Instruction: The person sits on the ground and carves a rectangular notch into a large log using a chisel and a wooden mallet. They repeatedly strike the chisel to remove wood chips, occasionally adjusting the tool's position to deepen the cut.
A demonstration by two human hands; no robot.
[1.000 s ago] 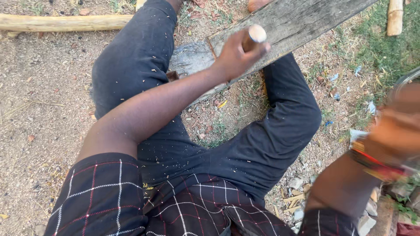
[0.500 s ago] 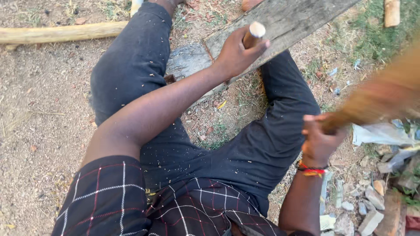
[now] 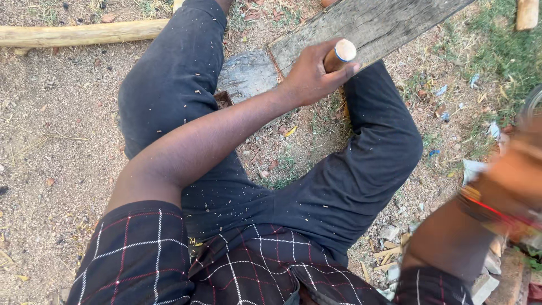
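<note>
Your right hand (image 3: 516, 175) has swung up and blurs, so its fingers' state can't be told. Your left hand (image 3: 310, 76) wraps its fingers around the wooden handle (image 3: 339, 55), which points up toward you over the slanting plank (image 3: 372, 25).

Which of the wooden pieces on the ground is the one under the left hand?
The flat grey weathered plank, lying across the legs, under the left hand gripping a round wooden handle. The round pale pole lies apart at upper left, untouched.

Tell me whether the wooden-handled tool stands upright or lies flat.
Upright: the left hand grips the wooden handle, its butt end pointing up above the plank.
</note>
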